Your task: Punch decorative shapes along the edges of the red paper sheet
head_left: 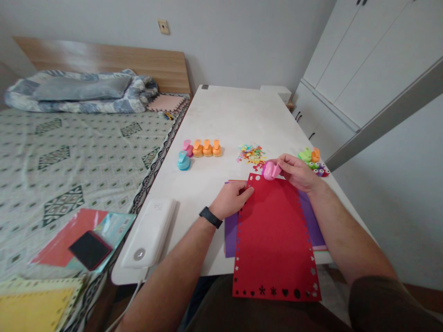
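A sheet of red paper (273,230), with small shapes punched along its edges, lies over a stack of purple paper (231,237) and overhangs the table's near edge. My left hand (233,198) pinches the red sheet near its upper left corner. In my right hand (296,171) is a pink craft punch (270,170), placed at the far edge of the red sheet. Just beyond the punch lies a scatter of colourful punched paper bits (252,154), with red ones nearest. Whether the punch's lever is pressed down, I cannot tell.
Several orange punches (206,148), a magenta punch (187,146) and a blue punch (183,160) stand left on the white table (228,115). Green and orange punches (309,155) stand right. A white device (148,235) with a cable occupies the near left corner.
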The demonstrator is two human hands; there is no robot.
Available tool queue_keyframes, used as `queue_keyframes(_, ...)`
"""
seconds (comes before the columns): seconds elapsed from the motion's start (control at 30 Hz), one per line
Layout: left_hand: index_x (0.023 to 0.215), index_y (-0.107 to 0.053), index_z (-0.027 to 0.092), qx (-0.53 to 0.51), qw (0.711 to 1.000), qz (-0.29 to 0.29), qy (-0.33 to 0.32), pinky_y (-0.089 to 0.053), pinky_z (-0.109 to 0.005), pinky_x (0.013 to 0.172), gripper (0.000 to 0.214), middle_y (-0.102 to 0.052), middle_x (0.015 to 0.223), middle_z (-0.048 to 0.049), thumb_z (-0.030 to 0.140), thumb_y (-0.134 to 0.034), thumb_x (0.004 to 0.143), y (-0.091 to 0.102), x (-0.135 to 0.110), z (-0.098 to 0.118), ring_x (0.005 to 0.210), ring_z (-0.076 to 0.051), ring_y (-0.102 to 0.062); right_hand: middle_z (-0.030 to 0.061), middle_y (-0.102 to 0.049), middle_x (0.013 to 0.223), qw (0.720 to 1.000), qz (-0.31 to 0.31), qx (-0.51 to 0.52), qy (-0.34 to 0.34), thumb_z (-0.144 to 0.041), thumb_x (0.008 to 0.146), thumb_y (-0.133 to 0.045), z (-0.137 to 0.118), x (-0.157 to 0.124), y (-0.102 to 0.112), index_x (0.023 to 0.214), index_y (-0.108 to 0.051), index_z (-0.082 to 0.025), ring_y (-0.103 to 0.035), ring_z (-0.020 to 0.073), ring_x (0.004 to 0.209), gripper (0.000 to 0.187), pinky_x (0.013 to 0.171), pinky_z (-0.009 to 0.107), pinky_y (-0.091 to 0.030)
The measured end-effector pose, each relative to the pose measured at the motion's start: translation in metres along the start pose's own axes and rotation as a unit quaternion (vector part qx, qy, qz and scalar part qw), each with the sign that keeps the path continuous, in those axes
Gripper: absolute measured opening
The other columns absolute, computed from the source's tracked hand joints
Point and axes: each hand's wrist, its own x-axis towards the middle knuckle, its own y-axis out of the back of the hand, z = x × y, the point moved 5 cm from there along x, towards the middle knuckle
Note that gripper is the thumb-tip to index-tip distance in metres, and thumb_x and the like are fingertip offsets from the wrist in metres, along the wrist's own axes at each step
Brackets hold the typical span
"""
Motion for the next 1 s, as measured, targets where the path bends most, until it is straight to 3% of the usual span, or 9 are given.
queue_keyframes(0.2, 0.070, -0.050, 0.019, -0.002, 1.000, 0.002, -0.003, -0.029, -0.028, 0.058, 0.039, -0.050, 0.064, 0.0031, 0.044, -0.047, 0.100, -0.002, 0.000, -0.001, 0.060, -0.012, -0.043, 0.0045, -0.074, 0.103, 0.998, -0.019, -0.064, 0.017, -0.051, 0.087, -0.077, -0.001, -0.004, -0.008, 0.085, -0.061, -0.023, -0.066, 0.0212, 0.094, 0.032, 0.091, 0.038, -0.050)
queue_keyframes(0.43, 0.067, -0.047, 0.019, 0.002, 1.000, 0.011, 0.003, -0.027, -0.028, 0.057, 0.041, -0.045, 0.061, 0.0040, 0.046, -0.048, 0.099, -0.002, 0.000, -0.003, 0.058, -0.012, -0.039, 0.0057, -0.072, 0.102, 0.988, -0.050, -0.138, 0.046, -0.050, 0.092, -0.072, -0.005, -0.008, -0.019, 0.088, -0.062, -0.023, -0.064, 0.0247, 0.111, 0.030, 0.102, 0.041, -0.045)
queue_keyframes(0.7, 0.069, -0.048, 0.019, 0.007, 1.000, 0.012, 0.001, -0.026, -0.028, 0.057, 0.041, -0.043, 0.062, 0.0038, 0.047, -0.048, 0.099, -0.003, 0.001, -0.004, 0.060, -0.012, -0.038, 0.0079, -0.073, 0.111, 0.986, -0.045, -0.147, 0.058, -0.051, 0.092, -0.072, -0.006, -0.011, -0.023, 0.090, -0.060, -0.023, -0.064, 0.0256, 0.116, 0.031, 0.105, 0.043, -0.044)
queue_keyframes(1.0, 0.073, -0.055, 0.019, 0.010, 1.000, 0.016, 0.009, -0.029, -0.027, 0.058, 0.039, -0.053, 0.067, 0.0019, 0.046, -0.047, 0.100, -0.004, 0.001, -0.001, 0.062, -0.013, -0.042, 0.0087, -0.073, 0.111, 0.986, -0.050, -0.141, 0.068, -0.053, 0.091, -0.072, -0.010, -0.012, -0.028, 0.089, -0.060, -0.022, -0.063, 0.0274, 0.122, 0.033, 0.107, 0.044, -0.043)
